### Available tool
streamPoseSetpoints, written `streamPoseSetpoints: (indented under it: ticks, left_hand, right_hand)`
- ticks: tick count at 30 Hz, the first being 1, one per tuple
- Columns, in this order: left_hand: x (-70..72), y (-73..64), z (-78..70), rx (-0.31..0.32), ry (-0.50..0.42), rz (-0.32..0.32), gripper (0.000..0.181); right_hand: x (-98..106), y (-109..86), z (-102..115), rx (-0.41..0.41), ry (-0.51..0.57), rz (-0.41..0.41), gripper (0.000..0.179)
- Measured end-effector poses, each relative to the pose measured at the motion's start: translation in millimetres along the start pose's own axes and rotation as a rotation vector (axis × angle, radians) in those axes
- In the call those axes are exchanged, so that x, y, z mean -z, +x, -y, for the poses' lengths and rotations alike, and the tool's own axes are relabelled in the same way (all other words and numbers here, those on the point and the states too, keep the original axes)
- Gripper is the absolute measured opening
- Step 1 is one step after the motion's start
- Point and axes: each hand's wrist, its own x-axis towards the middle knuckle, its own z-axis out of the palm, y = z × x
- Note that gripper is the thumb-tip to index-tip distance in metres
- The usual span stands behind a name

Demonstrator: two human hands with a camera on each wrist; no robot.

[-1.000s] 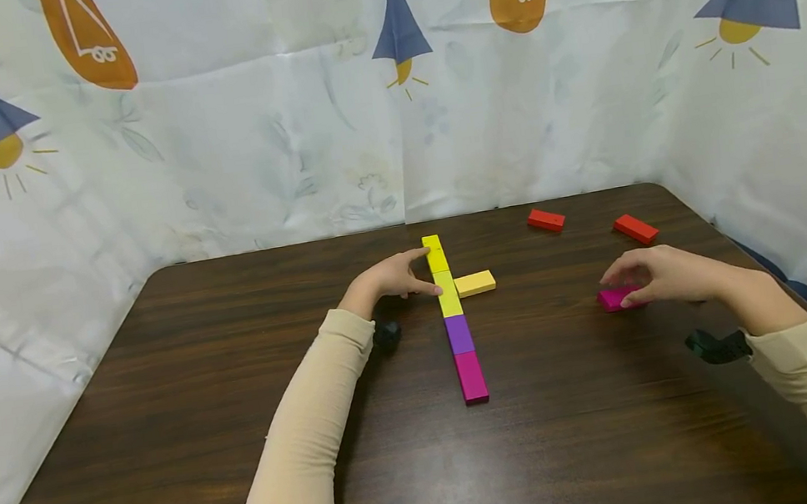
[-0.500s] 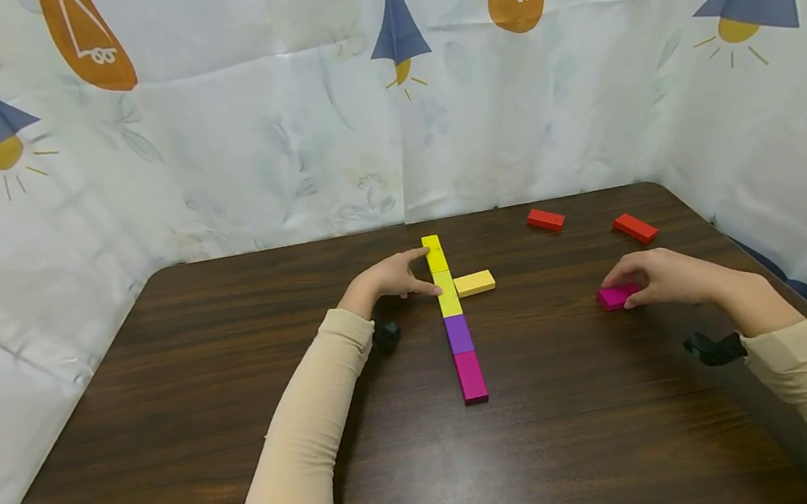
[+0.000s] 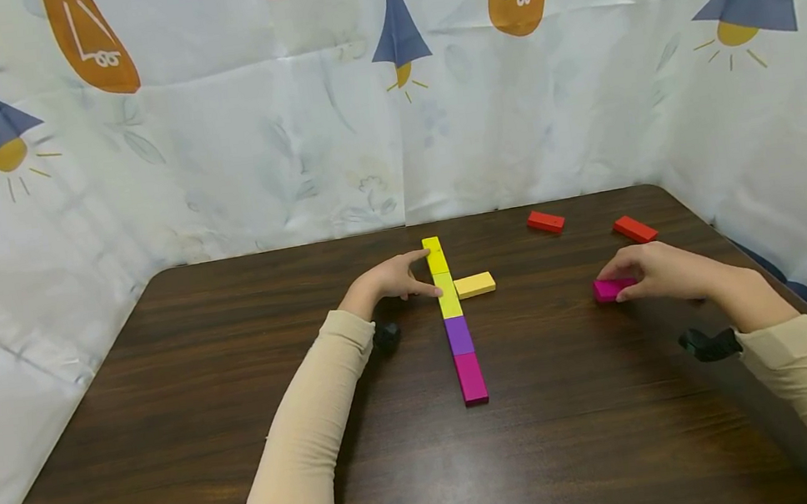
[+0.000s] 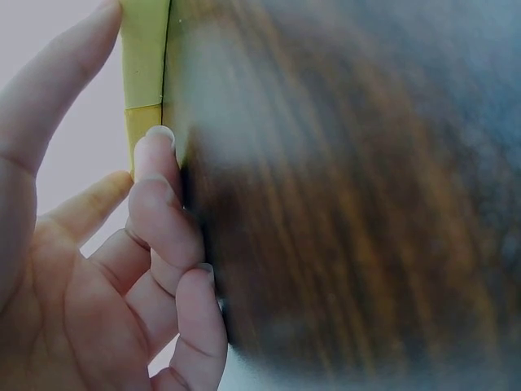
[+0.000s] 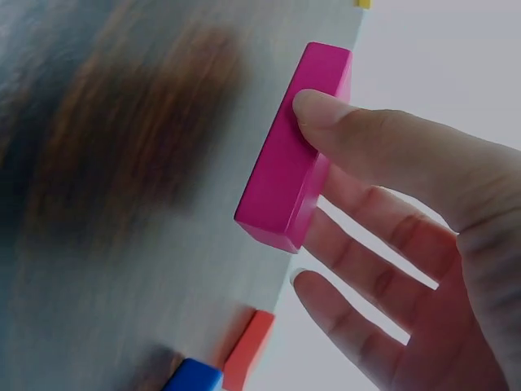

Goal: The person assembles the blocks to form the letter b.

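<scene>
In the head view, a line of blocks runs down the table: a far yellow block (image 3: 434,256), a nearer yellow block (image 3: 449,303), a purple block (image 3: 460,336) and a magenta block (image 3: 471,378). A pale yellow block (image 3: 475,284) juts out to the right from this line. My left hand (image 3: 392,279) rests beside the yellow blocks. Its index finger touches the far one and its thumb the nearer one, while the other fingers bend against the tabletop. On the right, my right hand (image 3: 667,274) pinches another magenta block (image 5: 281,167) between thumb and fingers.
Two red blocks, one farther left (image 3: 546,221) and one farther right (image 3: 635,228), lie toward the table's back right. A blue block (image 5: 193,376) shows low in the right wrist view. A patterned white curtain (image 3: 270,151) surrounds the dark wooden table (image 3: 202,394).
My right hand has taken hold of the magenta block and shifted it slightly left and away from me. My left hand has stayed at the yellow blocks.
</scene>
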Motion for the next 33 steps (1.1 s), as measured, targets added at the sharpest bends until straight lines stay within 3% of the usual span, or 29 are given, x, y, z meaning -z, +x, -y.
streamPoseSetpoints:
  ticks: [9, 22, 33]
  left_hand:
    - [-0.3, 0.9, 0.5, 0.002, -0.001, 0.000, 0.093]
    - [0.6, 0.0, -0.8, 0.002, -0.008, 0.002, 0.093]
    - [0.0, -2.8, -3.5, 0.009, -0.021, 0.005, 0.093]
  right_hand:
    - [-2.8, 12.9, 13.7, -0.023, 0.018, -0.092, 0.033]
    - [-9.0, 42.3, 40.4, -0.031, 0.070, -0.164, 0.033]
    - [-17.5, 65.1, 52.6, -0.064, 0.098, -0.152, 0.035]
